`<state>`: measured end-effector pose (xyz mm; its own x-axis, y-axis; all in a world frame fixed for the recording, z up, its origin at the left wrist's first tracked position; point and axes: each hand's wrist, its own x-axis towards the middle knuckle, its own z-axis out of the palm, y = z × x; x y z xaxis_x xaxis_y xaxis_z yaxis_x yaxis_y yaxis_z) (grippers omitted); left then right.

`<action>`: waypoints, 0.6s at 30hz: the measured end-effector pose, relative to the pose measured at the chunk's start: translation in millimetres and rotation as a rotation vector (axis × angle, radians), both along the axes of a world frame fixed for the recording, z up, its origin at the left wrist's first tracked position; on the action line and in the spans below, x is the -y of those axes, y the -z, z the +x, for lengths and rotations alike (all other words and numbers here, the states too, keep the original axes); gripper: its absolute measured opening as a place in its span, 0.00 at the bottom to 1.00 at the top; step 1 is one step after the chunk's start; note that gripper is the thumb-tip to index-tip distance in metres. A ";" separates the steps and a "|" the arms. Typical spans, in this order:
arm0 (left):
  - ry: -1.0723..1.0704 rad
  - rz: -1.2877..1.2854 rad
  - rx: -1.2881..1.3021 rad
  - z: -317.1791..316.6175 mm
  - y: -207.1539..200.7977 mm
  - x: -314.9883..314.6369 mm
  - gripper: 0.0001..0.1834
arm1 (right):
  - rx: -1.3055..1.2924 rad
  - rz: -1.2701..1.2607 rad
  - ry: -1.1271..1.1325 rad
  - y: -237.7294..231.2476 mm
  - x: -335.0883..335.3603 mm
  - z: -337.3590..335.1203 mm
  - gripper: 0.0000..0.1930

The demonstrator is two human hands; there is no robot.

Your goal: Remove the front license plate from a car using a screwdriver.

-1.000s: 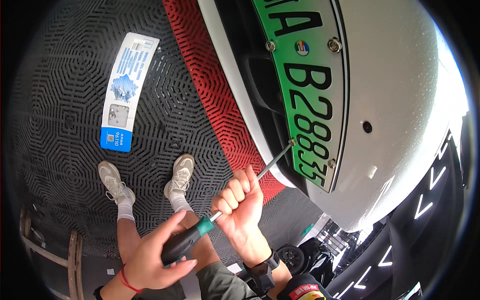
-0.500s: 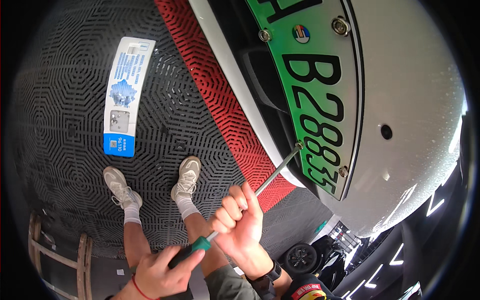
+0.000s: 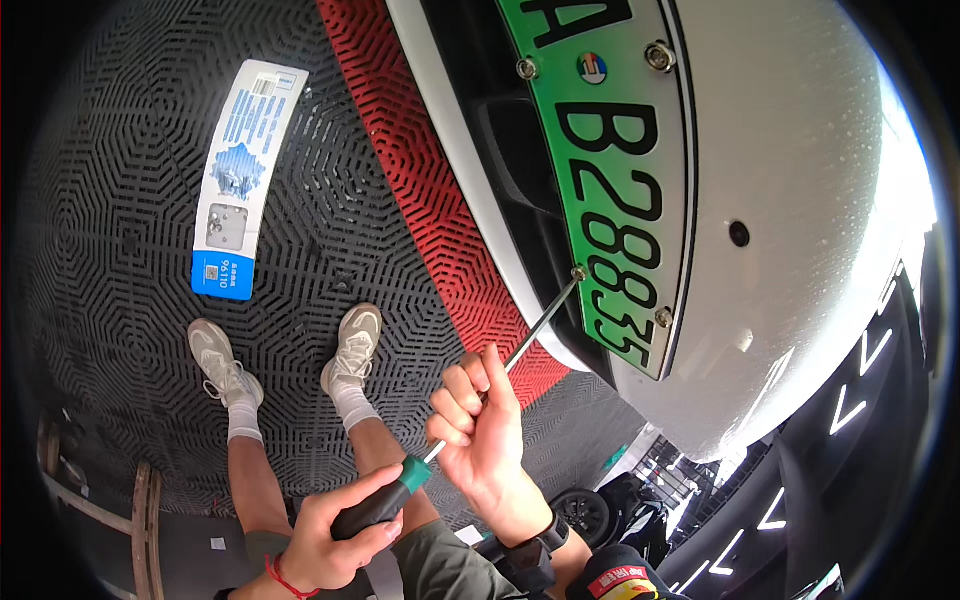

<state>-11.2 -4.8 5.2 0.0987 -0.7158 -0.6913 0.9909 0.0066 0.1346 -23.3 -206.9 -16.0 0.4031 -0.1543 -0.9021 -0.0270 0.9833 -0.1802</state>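
A green licence plate [image 3: 610, 185] with black characters is fastened on the white car body at the upper right. The tip of a long screwdriver [image 3: 376, 510] meets a screw [image 3: 578, 273] at the plate's left edge. Its black and green handle lies between the thumb and fingers of my left hand [image 3: 335, 535], which wears a red cord at the wrist. Farther up, my right hand [image 3: 485, 425], palm up and with a dark wristband, has its fingers curled round the metal shaft. Other screws [image 3: 660, 56] sit at the plate's edges, one of them [image 3: 663, 317] near the lower right corner.
A long white and blue printed package [image 3: 245, 180] lies on the black slotted floor mat [image 3: 120, 260], left of the car. A red mat strip [image 3: 420, 190] runs beside the bumper. My shoes are below the package. A wooden ladder [image 3: 140, 530] stands at lower left; a wheel [image 3: 585, 517] shows behind.
The view has shifted a little, so the plate appears farther left and up. My left hand has changed its hold, and more of the handle shows. The screwdriver tip stays at the same screw.
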 end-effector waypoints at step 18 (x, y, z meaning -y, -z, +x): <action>0.295 0.239 1.260 8.4 -11.3 10.5 0.20 | 0.015 0.047 0.010 -3.2 -2.1 5.1 0.21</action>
